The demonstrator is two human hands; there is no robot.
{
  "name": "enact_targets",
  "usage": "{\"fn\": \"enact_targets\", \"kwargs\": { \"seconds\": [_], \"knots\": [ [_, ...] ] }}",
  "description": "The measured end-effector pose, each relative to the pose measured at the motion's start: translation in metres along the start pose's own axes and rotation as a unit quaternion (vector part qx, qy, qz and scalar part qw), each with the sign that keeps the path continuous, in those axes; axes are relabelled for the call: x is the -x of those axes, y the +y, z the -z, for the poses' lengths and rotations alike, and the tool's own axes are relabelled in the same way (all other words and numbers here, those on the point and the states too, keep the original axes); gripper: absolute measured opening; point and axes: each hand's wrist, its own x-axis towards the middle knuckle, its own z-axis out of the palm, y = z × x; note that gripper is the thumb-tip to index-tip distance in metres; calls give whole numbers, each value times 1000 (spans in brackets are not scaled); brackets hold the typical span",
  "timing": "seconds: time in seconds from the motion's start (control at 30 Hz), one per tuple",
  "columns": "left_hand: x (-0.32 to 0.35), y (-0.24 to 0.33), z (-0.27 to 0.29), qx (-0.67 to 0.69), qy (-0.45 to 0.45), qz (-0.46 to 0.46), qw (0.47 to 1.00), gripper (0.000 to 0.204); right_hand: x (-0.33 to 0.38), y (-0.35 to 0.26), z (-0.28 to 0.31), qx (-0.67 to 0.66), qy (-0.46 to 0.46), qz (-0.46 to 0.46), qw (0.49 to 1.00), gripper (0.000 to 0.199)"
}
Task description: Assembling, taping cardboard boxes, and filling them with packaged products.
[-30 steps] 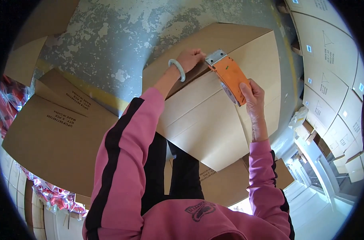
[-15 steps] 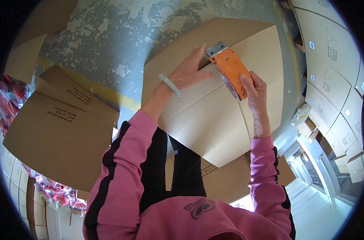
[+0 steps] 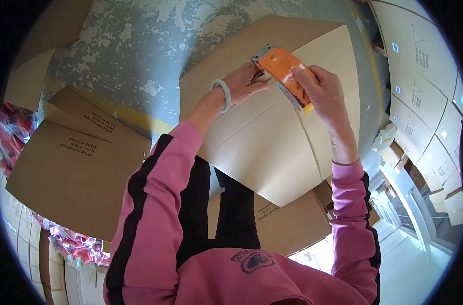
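Note:
An orange tape dispenser (image 3: 283,65) with a grey metal head is gripped by my right hand (image 3: 323,91), thumb along its side. It tilts over a large brown cardboard box (image 3: 272,152), its head pointing to the far left. My left hand (image 3: 243,84), a pale bangle on its wrist, rests on the box's upper face beside the dispenser's head. Its fingers are stretched out, the fingertips partly hidden near the head. A seam runs across the box beneath the dispenser. Whether tape touches the cardboard there I cannot tell.
Folded cardboard (image 3: 74,178) with printing stands at the left, near red items in clear plastic (image 3: 79,244). Stacked cartons (image 3: 420,66) line the right side. More cardboard (image 3: 292,223) lies by my legs. The floor (image 3: 140,56) has worn grey paint and a yellow line.
My right hand has raised and tilted the tape dispenser slightly toward the far left, its grip now over the top. My left hand has settled onto the box next to the dispenser's head.

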Motion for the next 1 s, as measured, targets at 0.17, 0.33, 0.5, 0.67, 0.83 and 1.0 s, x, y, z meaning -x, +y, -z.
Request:
{"fn": "enact_targets", "kwargs": {
  "seconds": [0.17, 0.33, 0.5, 0.67, 0.83, 1.0],
  "knots": [
    [-1, 5, 0, -24, 11, -26, 999, 50, -16, 3, 14, -70, -7, -28, 997, 31],
    [0, 12, -2, -123, -14, 50, 991, 46, -23, -4, 26, -60, -66, -55, 994, 32],
    [0, 0, 0, -248, 12, -27, 968, 43, -26, -18, 25, 70, -79, -19, 994, 32],
    [1, 7, 17, -201, -77, 61, 975, 55, 8, 20, 9, 62, -23, 33, 997, 30],
    [13, 9, 49, -95, -25, 50, 994, 57, 30, 54, 7, -52, -9, 39, 998, 27],
    [16, 13, 101, -130, -33, 122, 983, 59, 80, 131, 21, -17, 51, 49, 997, 34]
  ]
}}
